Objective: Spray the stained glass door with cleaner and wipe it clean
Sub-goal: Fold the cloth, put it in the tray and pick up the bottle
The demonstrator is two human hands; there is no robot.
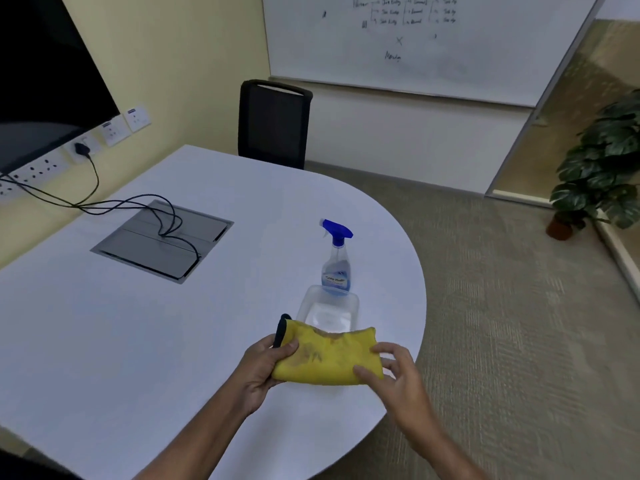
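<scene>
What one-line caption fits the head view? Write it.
Both hands hold a cloth near the sprayer.

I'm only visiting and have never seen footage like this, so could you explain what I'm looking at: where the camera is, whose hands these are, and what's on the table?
There is no machine here. A person wears a wide-angle camera on the head, looking forward and down, so you see that person's own two bare hands. The left hand and right hand together hold a folded yellow cloth with a dark edge, which looks stained, just above the white rounded table. On the table stand a clear spray bottle with a blue trigger head and, in front of it, a clear plastic tray. Farther left, black cables run from wall sockets to a grey hatch in the tabletop. Behind are a black chair, a whiteboard and a potted plant.
</scene>
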